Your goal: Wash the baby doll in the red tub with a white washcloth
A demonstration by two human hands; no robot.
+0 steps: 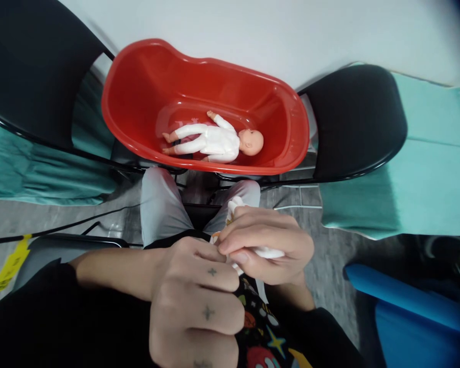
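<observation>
My right hand [268, 243] is closed around a bunched white cloth [270, 252] that has small orange and brown marks. Folds of it stick out above and below the fingers. Pressed up beside it, my left hand [199, 301] is curled with its back toward me, and the same cloth shows at its fingertips. Its thumb is hidden. Beyond my knees, a baby doll [218, 140] in a white suit lies on its back inside a red baby bathtub [203, 64], its head to the right. Neither hand touches the doll or the tub.
Black chairs [360, 122] flank the tub, with green cloths [429, 168] beside them. A black cable [80, 222] crosses the floor at left, near a yellow tag [9, 268]. A blue object [410, 301] stands at lower right. My patterned apron [268, 337] hangs below my hands.
</observation>
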